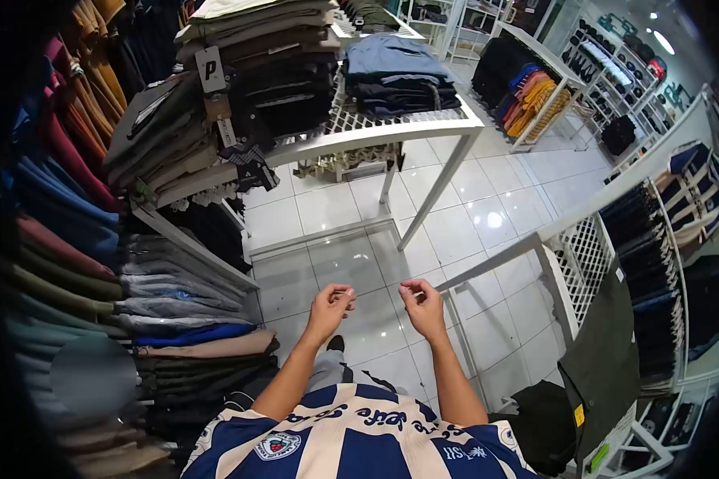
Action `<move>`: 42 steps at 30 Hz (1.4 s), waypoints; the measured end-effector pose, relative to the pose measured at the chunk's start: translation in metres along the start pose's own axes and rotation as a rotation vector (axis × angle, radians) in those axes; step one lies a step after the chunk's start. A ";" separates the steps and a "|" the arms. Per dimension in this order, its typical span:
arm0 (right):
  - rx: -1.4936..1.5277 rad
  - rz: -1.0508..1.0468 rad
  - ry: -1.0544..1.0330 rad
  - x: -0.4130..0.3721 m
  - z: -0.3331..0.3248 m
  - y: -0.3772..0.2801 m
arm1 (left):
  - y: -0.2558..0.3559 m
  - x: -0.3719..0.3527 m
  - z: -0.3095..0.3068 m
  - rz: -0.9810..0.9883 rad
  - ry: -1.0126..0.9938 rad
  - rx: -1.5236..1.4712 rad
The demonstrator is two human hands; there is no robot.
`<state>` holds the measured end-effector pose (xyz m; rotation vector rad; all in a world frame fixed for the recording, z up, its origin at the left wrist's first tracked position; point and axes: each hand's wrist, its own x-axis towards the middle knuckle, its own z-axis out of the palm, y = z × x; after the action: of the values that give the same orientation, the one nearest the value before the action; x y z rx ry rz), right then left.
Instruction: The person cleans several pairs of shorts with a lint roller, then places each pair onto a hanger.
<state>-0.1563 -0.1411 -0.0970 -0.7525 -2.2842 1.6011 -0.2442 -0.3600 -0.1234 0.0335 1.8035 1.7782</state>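
My left hand (328,307) and my right hand (423,305) hover side by side in front of my chest, above the white tiled floor (471,215). Each has its fingers curled in with fingertips pinched together. No object is visible in either hand. Both forearms rise from my blue and cream striped shirt (351,439). The nearest goods are folded clothes (184,315) stacked on the shelves to my left.
A white wire-top table (391,128) ahead carries stacks of folded dark trousers (395,76). Shelves of folded garments line the left. A white rack (583,263) with hanging dark clothes stands at the right. More racks stand at the back right.
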 end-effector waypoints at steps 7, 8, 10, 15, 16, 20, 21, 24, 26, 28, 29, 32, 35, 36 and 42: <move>0.143 0.015 0.011 0.086 0.030 -0.010 | 0.044 0.079 -0.010 0.041 -0.108 0.085; 0.142 0.027 0.025 0.100 0.029 -0.009 | 0.047 0.092 -0.003 0.033 -0.124 0.089; 0.243 0.079 0.052 0.132 0.026 -0.006 | 0.058 0.120 0.014 0.087 -0.130 0.161; 0.400 0.035 -0.010 0.235 0.028 0.028 | 0.067 0.206 0.069 0.266 -0.102 0.356; 0.435 0.033 0.002 0.260 0.029 0.028 | 0.072 0.226 0.082 0.354 -0.063 0.439; 0.496 -0.101 0.031 0.351 0.052 0.060 | 0.107 0.275 0.125 0.377 0.119 0.528; 0.502 -0.093 0.021 0.370 0.058 0.062 | 0.112 0.287 0.133 0.357 0.263 0.582; 0.552 0.033 -0.030 0.404 0.066 0.051 | 0.110 0.317 0.147 0.377 0.525 0.669; 0.626 0.013 -0.089 0.414 0.068 0.052 | 0.107 0.329 0.150 0.373 0.569 0.735; 0.621 -0.003 -0.126 0.420 0.070 0.056 | 0.107 0.337 0.149 0.338 0.578 0.752; 0.612 -0.031 -0.155 0.422 0.069 0.056 | 0.108 0.339 0.150 0.315 0.583 0.761; 0.627 -0.067 -0.217 0.430 0.060 0.059 | 0.111 0.340 0.151 0.334 0.561 0.785; 0.668 -0.016 -0.214 0.432 0.053 0.051 | 0.108 0.338 0.158 0.381 0.621 0.831; 0.677 0.004 -0.211 0.434 0.051 0.050 | 0.108 0.337 0.159 0.381 0.624 0.832; 0.714 0.018 -0.142 0.445 0.033 0.054 | 0.108 0.336 0.160 0.372 0.644 0.711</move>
<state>-0.5290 0.0890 -0.1980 -0.4772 -1.5737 2.3193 -0.4932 -0.0643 -0.1432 0.0905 2.9944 1.3478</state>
